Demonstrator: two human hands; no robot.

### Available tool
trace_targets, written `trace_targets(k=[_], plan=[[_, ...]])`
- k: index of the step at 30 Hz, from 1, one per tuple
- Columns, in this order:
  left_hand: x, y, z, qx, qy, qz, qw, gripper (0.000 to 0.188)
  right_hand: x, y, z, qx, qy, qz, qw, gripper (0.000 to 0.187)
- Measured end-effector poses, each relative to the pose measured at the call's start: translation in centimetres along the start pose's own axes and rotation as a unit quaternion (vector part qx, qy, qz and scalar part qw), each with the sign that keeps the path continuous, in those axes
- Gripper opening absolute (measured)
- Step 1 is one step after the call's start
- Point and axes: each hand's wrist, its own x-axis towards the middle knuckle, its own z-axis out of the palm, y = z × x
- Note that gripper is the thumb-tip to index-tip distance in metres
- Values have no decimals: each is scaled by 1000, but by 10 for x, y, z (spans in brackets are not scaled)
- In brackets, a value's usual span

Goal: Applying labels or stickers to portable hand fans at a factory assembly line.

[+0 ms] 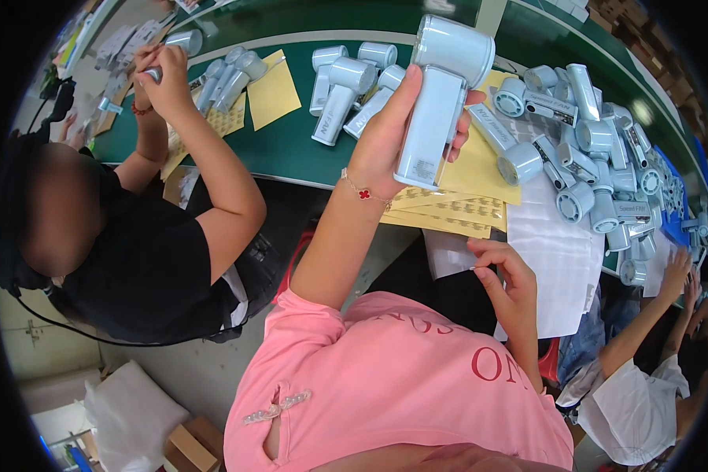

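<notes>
My left hand [381,149] is wrapped round the handle of a light blue handheld fan [433,122], lifted over the bench with its round head up. Small print shows low on the handle. Below it and to the right, my right hand [511,275] has thumb and forefinger drawn close together in a pinch. A tiny pale speck shows at the fingertips, too small to name. Beside those fingertips is a whitish, partly see-through sheet [448,256]. Yellow sticker sheets [448,211] with rows of labels lie under the raised fan.
Several more fans [338,98] lie behind my left hand, and a large pile of fans [598,149] covers the right side of the green bench [279,145]. White sheets [554,252] hang over the front edge. Co-workers sit at left [149,228] and right [633,401].
</notes>
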Motion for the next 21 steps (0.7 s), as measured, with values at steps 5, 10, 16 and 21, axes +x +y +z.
trace_targets(k=[5,10,16,21], plan=[[-9,16,-40,523,324,185,767,53,-2,1,-1,-27,2,-14,1000,4],[-4,54,-126,726,531,244,362,54,-3,1,-6,-34,36,-21,999,6],[1,42,-185,765,557,-53,320,64,1,-1,-13,-85,37,-28,995,6],[-5,45,-170,737,540,-141,382,84,1,0,-22,-73,48,-27,996,5]])
